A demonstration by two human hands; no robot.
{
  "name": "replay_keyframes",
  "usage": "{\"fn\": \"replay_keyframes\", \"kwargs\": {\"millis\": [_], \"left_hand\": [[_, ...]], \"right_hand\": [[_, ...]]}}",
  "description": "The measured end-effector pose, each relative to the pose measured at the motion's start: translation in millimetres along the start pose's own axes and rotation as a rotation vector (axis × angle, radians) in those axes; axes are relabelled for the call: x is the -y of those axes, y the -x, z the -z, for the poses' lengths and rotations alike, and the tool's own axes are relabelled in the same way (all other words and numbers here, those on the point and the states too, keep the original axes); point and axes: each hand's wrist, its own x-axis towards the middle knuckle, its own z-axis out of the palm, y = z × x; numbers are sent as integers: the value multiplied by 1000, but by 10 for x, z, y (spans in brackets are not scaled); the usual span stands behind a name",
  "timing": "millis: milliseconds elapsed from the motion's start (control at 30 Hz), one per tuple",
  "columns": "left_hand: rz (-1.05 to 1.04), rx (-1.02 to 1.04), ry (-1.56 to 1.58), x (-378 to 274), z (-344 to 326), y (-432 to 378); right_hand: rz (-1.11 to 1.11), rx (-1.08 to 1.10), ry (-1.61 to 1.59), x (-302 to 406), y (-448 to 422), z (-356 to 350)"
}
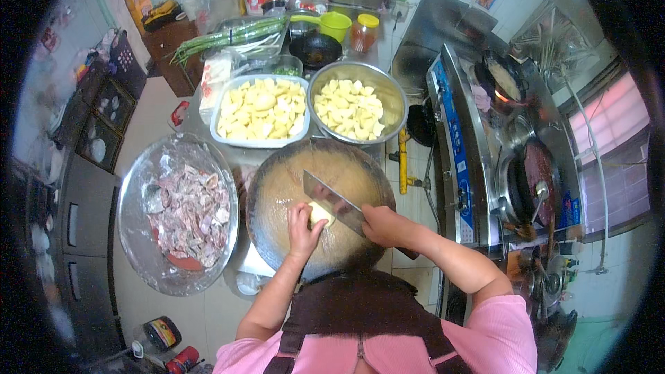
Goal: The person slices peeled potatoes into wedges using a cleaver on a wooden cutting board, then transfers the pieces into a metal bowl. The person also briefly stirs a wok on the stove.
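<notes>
My left hand [303, 231] steadies a peeled potato [320, 213] on a round wooden chopping block [280, 176]. The handle of a Chinese cleaver [332, 201] is in my right hand [387, 226]. Its broad blade stands at the potato's right side, slanting across the block; whether it has cut in, I cannot tell. Beyond the block, a white plastic tub [260, 142] holds potato chunks with one whole peeled potato [265, 101] on top. To its right, a stainless steel bowl [397, 98] holds more potato chunks [348, 109].
Left of the block sits a big metal bowl [132, 218] of coated raw meat pieces [192, 213]. Green onions [234, 39], a black pan [315, 51], a green ladle [332, 23] and a yellow-lidded jar [363, 34] stand farther back. A gas stove [467, 166] with a lit burner and pans runs along the right.
</notes>
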Motion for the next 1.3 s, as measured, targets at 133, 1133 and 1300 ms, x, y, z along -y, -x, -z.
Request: {"fn": "replay_keyframes", "kwargs": {"millis": [133, 1133, 1300], "left_hand": [[6, 9, -13, -3, 15, 16], [246, 289, -48, -8, 385, -141], [340, 261, 126, -7, 182, -215]], "right_hand": [[-49, 71, -78, -154, -251, -245], [30, -211, -52, -319, -228, -832], [111, -292, -48, -466, -252, -938]]}}
